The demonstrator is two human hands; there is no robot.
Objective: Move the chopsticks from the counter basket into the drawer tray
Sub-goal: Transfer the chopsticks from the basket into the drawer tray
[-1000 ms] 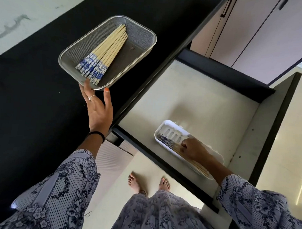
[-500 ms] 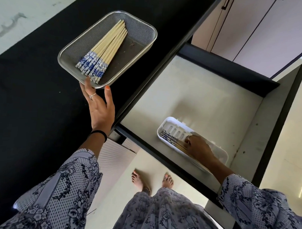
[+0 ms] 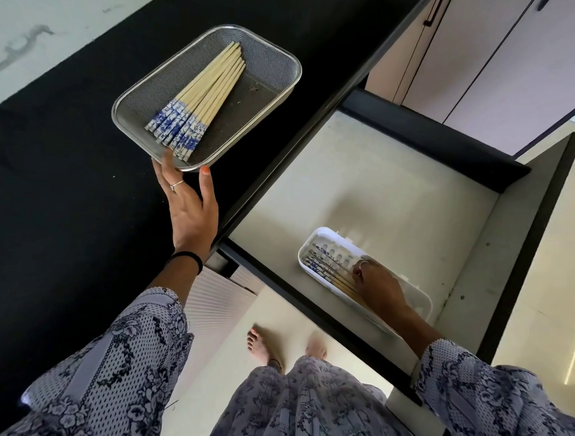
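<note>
A metal mesh basket (image 3: 272, 59) sits on the black counter and holds a fan of pale chopsticks (image 3: 202, 94) with blue-and-white ends. My left hand (image 3: 190, 211) reaches up to its near rim with fingers apart. One fingertip lies over the rim by the chopstick ends and the thumb touches the edge. In the open drawer, a white slotted tray (image 3: 324, 240) holds several more chopsticks (image 3: 326, 268). My right hand (image 3: 380, 286) lies on their plain ends inside the tray, fingers bent down onto them and hiding that half.
The black counter (image 3: 69, 177) runs along the left, and its edge borders the pulled-out drawer (image 3: 394, 189). The drawer has dark side walls. Pale cabinet doors (image 3: 480, 61) stand at the top right. My bare feet (image 3: 262, 345) are on the floor under the drawer's front.
My right hand has stayed on the chopsticks in the white tray, shifting only slightly along it. My left hand has edged up, so a fingertip now lies over the basket's rim.
</note>
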